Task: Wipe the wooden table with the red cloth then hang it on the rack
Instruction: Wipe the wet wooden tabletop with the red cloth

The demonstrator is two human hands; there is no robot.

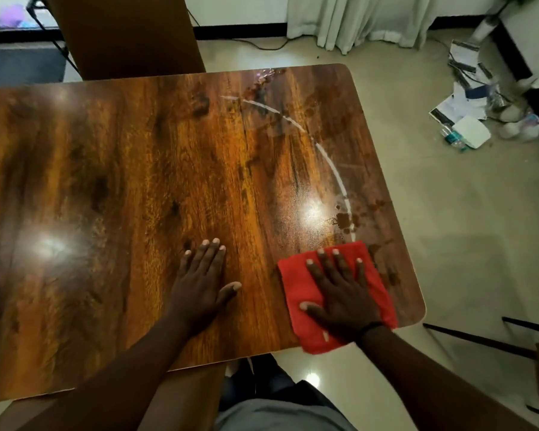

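Note:
The wooden table fills most of the view, glossy with dark grain. A folded red cloth lies flat near the table's front right corner, its lower edge hanging slightly over the front edge. My right hand presses flat on the cloth with fingers spread. My left hand rests palm down on the bare wood to the left of the cloth, fingers together, holding nothing. A curved wet streak and brown spots mark the right part of the tabletop. No rack is recognisable in view.
A brown chair back stands behind the table's far edge. Papers, cables and small bottles litter the tiled floor at the right. White curtains hang at the back. A dark metal frame stands low on the right.

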